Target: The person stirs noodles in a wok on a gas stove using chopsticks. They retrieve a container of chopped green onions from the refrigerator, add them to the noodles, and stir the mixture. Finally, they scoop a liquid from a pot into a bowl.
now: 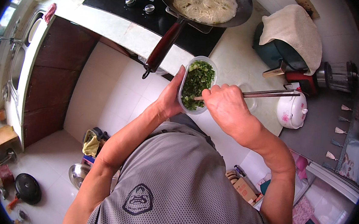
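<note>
My left hand (170, 98) holds a clear plastic container (215, 64) of chopped green onions (198, 78) from its left side, tilted in front of my body. In my right hand (226, 106) is a pair of wooden chopsticks (270, 94); their tips reach into the greens at the container's lower part, and their other ends point right. Beyond the container, a wok (244, 9) with noodles in bubbling liquid (204, 5) sits on the black gas hob (112, 0). The wok's dark red handle (165, 43) points towards me, left of the container.
A white floral lidded pot (291, 110) stands on the right counter, near a blender (336, 75) and a cloth-covered appliance (293, 35). A clear round lid or dish (250, 102) lies beside my right hand. The sink (19, 62) is at far left.
</note>
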A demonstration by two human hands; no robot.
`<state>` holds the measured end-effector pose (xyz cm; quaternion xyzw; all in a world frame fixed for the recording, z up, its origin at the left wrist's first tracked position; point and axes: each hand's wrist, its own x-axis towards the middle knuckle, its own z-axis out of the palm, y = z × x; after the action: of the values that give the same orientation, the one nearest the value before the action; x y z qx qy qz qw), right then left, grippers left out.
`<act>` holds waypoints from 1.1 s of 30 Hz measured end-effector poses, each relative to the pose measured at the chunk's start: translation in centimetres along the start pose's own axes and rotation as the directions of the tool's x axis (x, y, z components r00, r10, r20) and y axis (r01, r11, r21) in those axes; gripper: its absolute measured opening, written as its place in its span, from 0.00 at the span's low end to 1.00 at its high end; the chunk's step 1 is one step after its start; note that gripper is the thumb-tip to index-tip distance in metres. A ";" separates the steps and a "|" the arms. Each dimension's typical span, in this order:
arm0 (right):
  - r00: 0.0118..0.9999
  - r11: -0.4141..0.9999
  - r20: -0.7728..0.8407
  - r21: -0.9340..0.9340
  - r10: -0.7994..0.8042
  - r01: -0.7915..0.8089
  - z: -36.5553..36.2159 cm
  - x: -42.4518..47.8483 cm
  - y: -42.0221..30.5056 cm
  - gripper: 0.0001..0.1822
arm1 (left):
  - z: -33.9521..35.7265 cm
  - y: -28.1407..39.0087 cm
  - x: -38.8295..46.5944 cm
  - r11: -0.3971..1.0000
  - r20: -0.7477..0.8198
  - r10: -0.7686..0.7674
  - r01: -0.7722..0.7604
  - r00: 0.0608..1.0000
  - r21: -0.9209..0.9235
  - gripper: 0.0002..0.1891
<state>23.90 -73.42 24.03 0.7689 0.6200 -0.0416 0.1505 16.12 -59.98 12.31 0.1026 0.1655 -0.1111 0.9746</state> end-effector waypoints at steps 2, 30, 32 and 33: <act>0.998 0.999 0.058 -0.040 0.009 -0.007 0.0 0.5 -0.4 0.04 | 0.1 -0.1 0.0 1.000 -0.027 -0.003 0.003 1.000 0.000 0.35; 0.995 0.994 -0.047 -0.072 0.083 -0.086 -1.2 1.6 1.3 0.05 | -0.2 0.7 0.2 0.997 -0.030 0.027 -0.029 0.999 -0.067 0.36; 0.992 0.995 -0.093 -0.055 0.080 -0.085 -1.6 1.1 2.0 0.06 | -0.2 0.8 0.0 0.998 -0.011 0.030 -0.030 1.000 -0.049 0.35; 0.991 0.994 -0.095 -0.043 0.092 -0.096 -1.7 1.0 2.2 0.06 | 0.2 1.0 -0.1 0.999 0.000 0.026 -0.026 1.000 -0.038 0.35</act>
<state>26.00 -72.41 25.76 0.7947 0.5901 0.0159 0.1416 16.30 -59.03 12.70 0.0859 0.1657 -0.0952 0.9778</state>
